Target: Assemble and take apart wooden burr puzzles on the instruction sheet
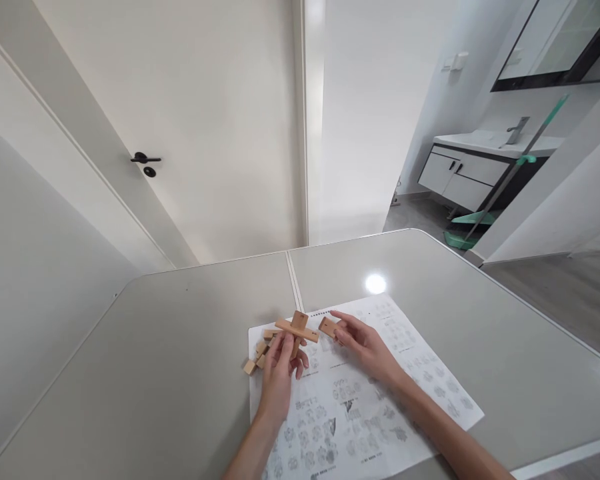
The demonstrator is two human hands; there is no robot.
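Two pinches: wood on the left, wood on the right

In the head view, my left hand (279, 367) pinches a wooden cross (299, 329) between thumb and fingers: one flat, straight-edged bar lies slantwise over another, and small dark marks show on the wood. My right hand (363, 340) pinches a short wooden bar (329, 327) near one end, its index finger reaching forward; the bar's free end points toward the cross, near it but apart. Both pieces are held over the upper part of a white printed sheet (360, 440), thin paper covered in small grey figures and lines of text.

Beside my left hand, loose wooden blocks (261, 349) lie heaped at the sheet's left edge, square-cut and pale, the outermost one reaching past the paper. The sheet lies on a smooth grey surface (195, 333) with a pale rim and a straight seam (294, 280).

Beyond, at the right, a white cabinet (463, 173) with dark trim is closed, its contents hidden; a metal tap (518, 130) stands on its glossy top. A green dustpan (459, 241) sits on the floor (415, 220), whatever it holds too small to tell.
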